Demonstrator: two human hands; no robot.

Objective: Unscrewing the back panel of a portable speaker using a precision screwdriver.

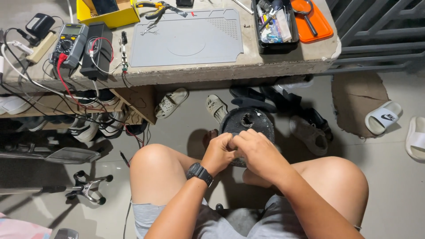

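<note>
head view: my left hand (220, 152) and right hand (256, 150) are pressed together, fingers pinched on the near rim of the black disc (248, 124), which sits on the floor between my knees, below the bench (283, 62). what exactly they pinch is hidden. i'd judge it best to keep the disc steady and work with small, even finger pressure.

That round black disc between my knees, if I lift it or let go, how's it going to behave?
The black disc looks thick and rigid, probably heavy for its size. It stands on edge and is round, so it may roll or tip over if released. Both hands, left hand and right hand, meet at its lower rim, seemingly steadying it.
</note>
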